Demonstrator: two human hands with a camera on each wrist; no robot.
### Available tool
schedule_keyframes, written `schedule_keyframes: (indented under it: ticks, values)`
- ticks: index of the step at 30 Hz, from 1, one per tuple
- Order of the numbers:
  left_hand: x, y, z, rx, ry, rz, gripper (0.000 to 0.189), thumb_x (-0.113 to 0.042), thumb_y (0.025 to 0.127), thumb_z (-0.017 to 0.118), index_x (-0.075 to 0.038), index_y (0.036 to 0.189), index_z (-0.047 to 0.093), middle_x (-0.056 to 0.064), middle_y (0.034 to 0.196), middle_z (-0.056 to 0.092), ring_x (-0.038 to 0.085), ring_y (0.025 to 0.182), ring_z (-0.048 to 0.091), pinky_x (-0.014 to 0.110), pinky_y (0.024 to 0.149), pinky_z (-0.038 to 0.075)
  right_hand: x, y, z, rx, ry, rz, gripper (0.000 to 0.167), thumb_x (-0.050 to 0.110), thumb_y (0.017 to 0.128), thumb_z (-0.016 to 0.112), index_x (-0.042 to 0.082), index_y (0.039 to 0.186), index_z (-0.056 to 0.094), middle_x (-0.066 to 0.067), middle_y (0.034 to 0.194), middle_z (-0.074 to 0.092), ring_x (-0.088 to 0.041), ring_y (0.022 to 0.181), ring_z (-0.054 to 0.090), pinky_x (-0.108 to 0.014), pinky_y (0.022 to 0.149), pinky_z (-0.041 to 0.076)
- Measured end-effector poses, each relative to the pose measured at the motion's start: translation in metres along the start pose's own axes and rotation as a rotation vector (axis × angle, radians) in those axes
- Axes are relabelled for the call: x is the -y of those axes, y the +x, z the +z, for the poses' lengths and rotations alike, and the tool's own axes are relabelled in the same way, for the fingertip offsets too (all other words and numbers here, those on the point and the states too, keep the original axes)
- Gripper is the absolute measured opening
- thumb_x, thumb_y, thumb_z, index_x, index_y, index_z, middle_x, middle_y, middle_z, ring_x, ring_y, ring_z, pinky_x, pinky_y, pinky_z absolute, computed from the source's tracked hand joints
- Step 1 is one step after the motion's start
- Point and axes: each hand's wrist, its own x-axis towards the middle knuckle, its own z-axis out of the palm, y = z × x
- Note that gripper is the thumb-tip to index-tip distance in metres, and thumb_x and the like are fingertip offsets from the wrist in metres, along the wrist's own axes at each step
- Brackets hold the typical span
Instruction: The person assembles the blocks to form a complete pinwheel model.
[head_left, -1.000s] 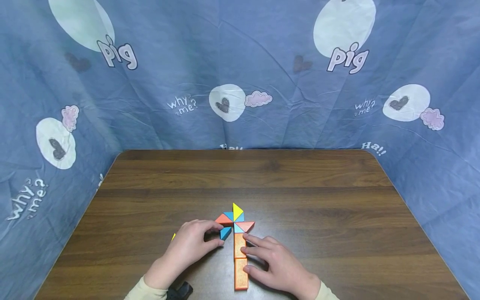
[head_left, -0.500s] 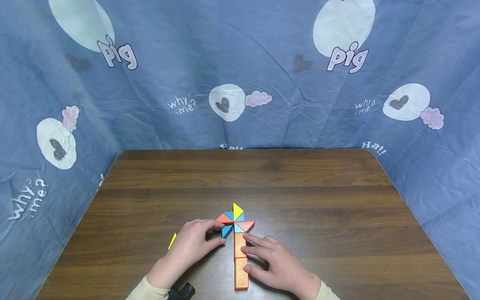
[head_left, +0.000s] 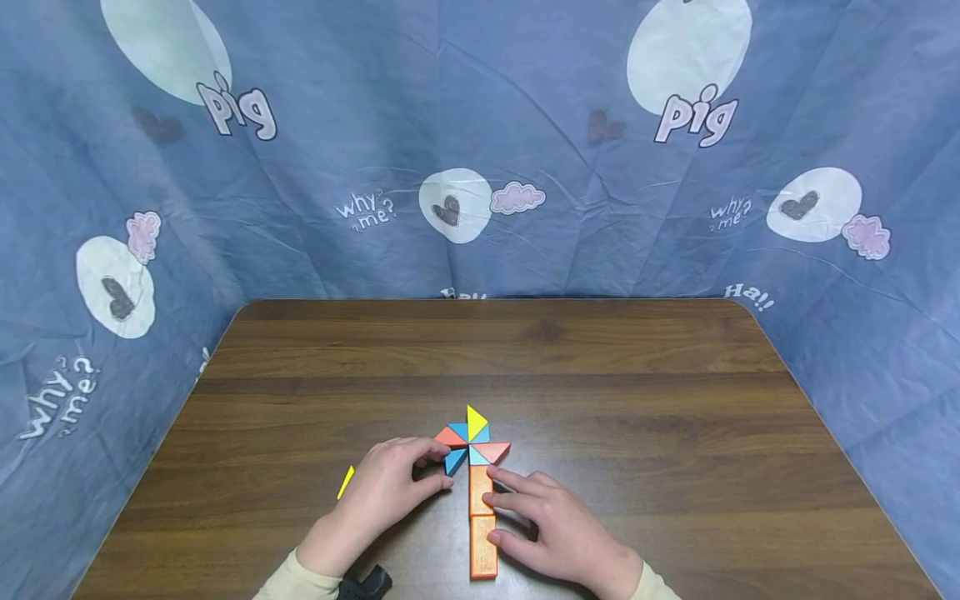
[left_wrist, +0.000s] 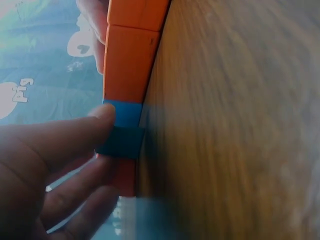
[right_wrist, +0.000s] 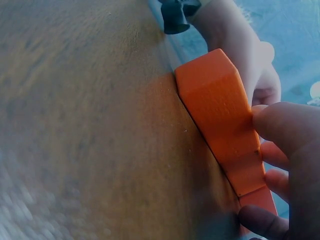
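Note:
My left hand (head_left: 386, 483) pinches a blue triangular block (head_left: 454, 462) between thumb and fingers, at the lower left of a pinwheel of triangular blocks. In the left wrist view, that blue block (left_wrist: 122, 142) lies close against its neighbours. A yellow triangle (head_left: 476, 423) tops the pinwheel, with a salmon triangle (head_left: 492, 452) on the right and a red-orange one (head_left: 451, 437) on the left. Two orange rectangular blocks (head_left: 483, 550) run end to end below the centre. The fingertips of my right hand (head_left: 551, 529) rest on their right edge, fingers extended.
Another yellow block (head_left: 346, 482) lies on the wooden table (head_left: 637, 400), partly hidden behind my left hand. A black strap (head_left: 365, 583) sits at my left wrist. Blue printed cloth (head_left: 450, 100) hangs behind and along both sides of the table.
My left hand has shifted the blue triangular block slightly right and up, closer to the pinwheel's centre. More of the yellow block on the left now shows. My right hand has stayed put.

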Motion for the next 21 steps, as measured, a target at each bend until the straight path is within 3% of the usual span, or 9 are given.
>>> schedule_keyframes:
  ticks: [5,10,16,21]
  values:
    - [-0.0039,-0.0045,-0.0058,0.002,-0.022,-0.063,0.023,-0.036,0.072,0.088,-0.032,0.088,0.072,-0.024,0.079,0.062,-0.001,0.074,0.056,0.027,0.07,0.049,-0.0004,-0.0002,-0.0012,0.001,-0.002,-0.009,0.036,0.043,0.094,0.065,0.023,0.124,0.07,0.006,0.146,0.05,-0.006,0.103,0.058,-0.024,0.088,0.046]
    - [-0.0056,-0.01,-0.0067,0.068,0.014,-0.106,0.019,-0.037,0.076,0.085,-0.036,0.081,0.067,-0.029,0.07,0.052,-0.001,0.067,0.049,0.024,0.064,0.043,0.0002,0.0,-0.0014,0.01,-0.001,0.001,0.036,0.044,0.094,0.065,0.024,0.124,0.07,0.008,0.146,0.049,-0.005,0.104,0.058,-0.024,0.087,0.047]
    - [-0.0056,-0.0079,-0.0025,0.08,0.036,-0.083,0.016,-0.037,0.079,0.083,-0.03,0.09,0.073,-0.027,0.079,0.061,-0.003,0.07,0.053,0.026,0.068,0.047,0.0009,0.0008,-0.0009,0.013,0.001,0.032,0.037,0.046,0.093,0.066,0.026,0.124,0.07,0.013,0.147,0.047,-0.003,0.103,0.056,-0.022,0.086,0.046]
    - [-0.0052,-0.0065,-0.0006,0.072,0.066,-0.056,0.015,-0.036,0.079,0.083,-0.03,0.088,0.073,-0.028,0.076,0.059,-0.002,0.068,0.051,0.028,0.066,0.045,0.0007,0.0003,-0.0004,0.014,0.01,0.034,0.036,0.045,0.093,0.066,0.026,0.124,0.07,0.013,0.147,0.048,-0.002,0.102,0.056,-0.022,0.086,0.046]
